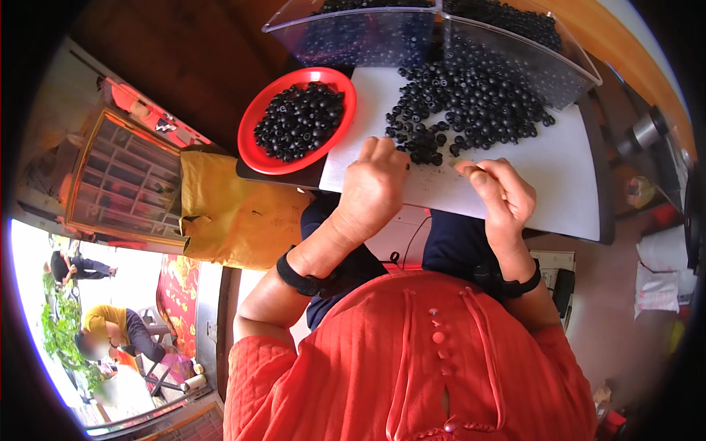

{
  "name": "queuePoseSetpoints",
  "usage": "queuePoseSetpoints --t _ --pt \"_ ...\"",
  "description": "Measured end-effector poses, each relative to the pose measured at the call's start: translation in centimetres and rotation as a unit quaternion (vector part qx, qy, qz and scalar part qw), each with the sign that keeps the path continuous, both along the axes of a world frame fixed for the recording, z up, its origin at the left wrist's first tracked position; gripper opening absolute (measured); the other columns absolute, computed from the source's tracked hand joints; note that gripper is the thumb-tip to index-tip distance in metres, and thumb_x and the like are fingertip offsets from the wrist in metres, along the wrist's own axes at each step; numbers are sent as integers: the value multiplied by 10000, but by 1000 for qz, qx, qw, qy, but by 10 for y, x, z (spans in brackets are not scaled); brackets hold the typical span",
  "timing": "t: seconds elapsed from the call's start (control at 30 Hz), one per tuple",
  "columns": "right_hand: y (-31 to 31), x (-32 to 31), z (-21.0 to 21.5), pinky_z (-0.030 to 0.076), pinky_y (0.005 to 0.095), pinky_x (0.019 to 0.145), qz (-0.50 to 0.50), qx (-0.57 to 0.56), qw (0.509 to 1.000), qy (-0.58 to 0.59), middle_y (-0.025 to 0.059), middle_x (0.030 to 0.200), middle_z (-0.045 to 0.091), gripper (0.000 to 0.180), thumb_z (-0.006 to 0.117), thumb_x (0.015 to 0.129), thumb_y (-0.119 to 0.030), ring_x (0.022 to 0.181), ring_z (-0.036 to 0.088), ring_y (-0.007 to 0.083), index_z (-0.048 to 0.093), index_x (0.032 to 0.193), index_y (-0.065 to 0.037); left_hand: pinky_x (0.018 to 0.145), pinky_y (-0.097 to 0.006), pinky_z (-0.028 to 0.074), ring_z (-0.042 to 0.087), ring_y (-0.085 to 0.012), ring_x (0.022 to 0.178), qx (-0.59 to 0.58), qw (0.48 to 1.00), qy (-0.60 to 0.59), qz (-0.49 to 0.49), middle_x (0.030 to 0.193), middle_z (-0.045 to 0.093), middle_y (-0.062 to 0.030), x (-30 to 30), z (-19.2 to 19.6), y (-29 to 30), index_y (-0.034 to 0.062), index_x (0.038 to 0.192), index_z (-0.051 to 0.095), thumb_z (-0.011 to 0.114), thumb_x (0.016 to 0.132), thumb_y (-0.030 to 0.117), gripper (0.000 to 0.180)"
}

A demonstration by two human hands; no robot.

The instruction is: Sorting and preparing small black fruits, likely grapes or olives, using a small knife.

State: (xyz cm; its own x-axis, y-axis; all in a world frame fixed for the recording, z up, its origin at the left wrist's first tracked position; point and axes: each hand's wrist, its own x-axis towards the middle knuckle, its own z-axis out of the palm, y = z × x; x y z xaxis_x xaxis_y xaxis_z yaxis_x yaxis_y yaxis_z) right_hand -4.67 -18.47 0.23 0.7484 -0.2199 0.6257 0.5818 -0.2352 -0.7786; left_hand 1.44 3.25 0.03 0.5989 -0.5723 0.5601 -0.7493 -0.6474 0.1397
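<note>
My left hand [376, 180] is closed, back upward, at the near edge of a pile of small black round beads [485, 103]. A dark bit shows at its fingertips, but the curled fingers hide most of what they hold. Across from it, my right hand [504, 192] is closed around a slim light-brown stick-like tool [474, 172], its tip pointing left toward the left hand. The beads lie loose on a white board [566, 176], and dark crumbs are scattered between my hands. Several beads show pale ring marks.
To the left, a red plate [248, 151] holds more black beads. Two clear plastic bins [507, 48] filled with them stand at the far side. A yellow sheet [250, 220] hangs left of my knees. Outside the doorway at left, a person in yellow [110, 323] sits bent over.
</note>
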Motion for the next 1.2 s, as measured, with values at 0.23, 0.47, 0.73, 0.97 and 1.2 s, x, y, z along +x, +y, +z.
queuePoseSetpoints --t 0.23,0.47,0.73,0.97,1.2 --pt "10 0 21 437 258 551 -1 -57 994 97 22 698 664 199 749 968 -170 610 560 68 717 905 16 614 -248 494 615 -129 746 -485 705 508 -102 958 686 -117 -4 12 10 -64 1143 711 633 983 -17 185" --pt "18 13 2 420 301 497 -46 -132 986 93 60 620 607 280 791 931 -237 517 552 132 691 790 -17 647 -268 512 621 -134 773 -552 617 545 -133 951 696 -91 -7 6 5 -40 1188 697 614 1022 7 192" --pt "20 15 0 404 352 486 -74 -148 982 90 79 617 587 305 796 920 -245 495 538 200 654 749 -36 670 -279 518 627 -148 805 -563 603 546 -143 986 681 -99 -8 2 4 -48 1217 687 599 1023 -8 217" --pt "20 17 -2 412 381 487 -94 -180 976 75 86 619 585 333 799 907 -261 502 549 250 621 719 -53 681 -277 518 606 -142 840 -546 635 525 -153 1007 620 -55 -10 2 2 -39 1280 698 570 1020 -50 289" --pt "19 17 -2 422 386 484 -92 -194 975 57 86 614 589 339 798 906 -276 508 570 249 621 712 -62 684 -272 517 596 -139 830 -537 646 518 -163 997 607 -54 -10 2 2 -33 1272 705 572 1020 -48 286"
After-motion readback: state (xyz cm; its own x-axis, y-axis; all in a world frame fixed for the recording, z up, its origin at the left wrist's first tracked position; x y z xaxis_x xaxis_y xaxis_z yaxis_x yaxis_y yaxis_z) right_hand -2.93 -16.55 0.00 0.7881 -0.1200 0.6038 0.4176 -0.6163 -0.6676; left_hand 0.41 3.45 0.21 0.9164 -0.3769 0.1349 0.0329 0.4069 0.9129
